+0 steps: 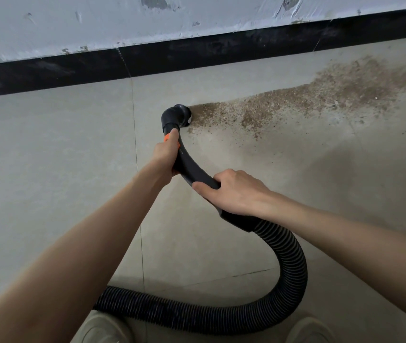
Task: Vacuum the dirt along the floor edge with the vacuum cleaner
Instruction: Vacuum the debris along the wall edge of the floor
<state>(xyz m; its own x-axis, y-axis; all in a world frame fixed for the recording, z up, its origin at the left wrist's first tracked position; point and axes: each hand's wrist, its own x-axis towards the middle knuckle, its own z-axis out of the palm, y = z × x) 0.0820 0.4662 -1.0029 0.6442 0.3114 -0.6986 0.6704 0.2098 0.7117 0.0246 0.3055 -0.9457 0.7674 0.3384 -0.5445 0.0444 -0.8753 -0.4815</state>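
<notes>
A pale tiled floor (pixel 48 169) fills most of the view, seen from above by a person bending over it. Along the far side runs a black skirting (pixel 197 50) under a scuffed grey-white wall (pixel 98 21). A wide patch of brown dirt (pixel 320 95) spreads from the middle towards the far right, thickest near the skirting and thinning to scattered grains nearer the viewer; the floor to the left of it looks clean, which suggests the work is moving rightward with much dirt left.

A ribbed black hose (pixel 293 263) loops from near left, round to the right, and up into a curved rigid wand (pixel 192 169). The wand ends in a bent black nozzle (pixel 176 117), its mouth turned right and touching the left tip of the dirt, probably so suction meets the pile edge-on.

The right hand (pixel 236 191) is wrapped fully round the wand's near end, likely steering. The left hand (pixel 166 154) is closed tightly round the wand just behind the nozzle, beside an orange part (pixel 166 138), seemingly to press the mouth low. Two pale shoes (pixel 100 328) show at the near edge
</notes>
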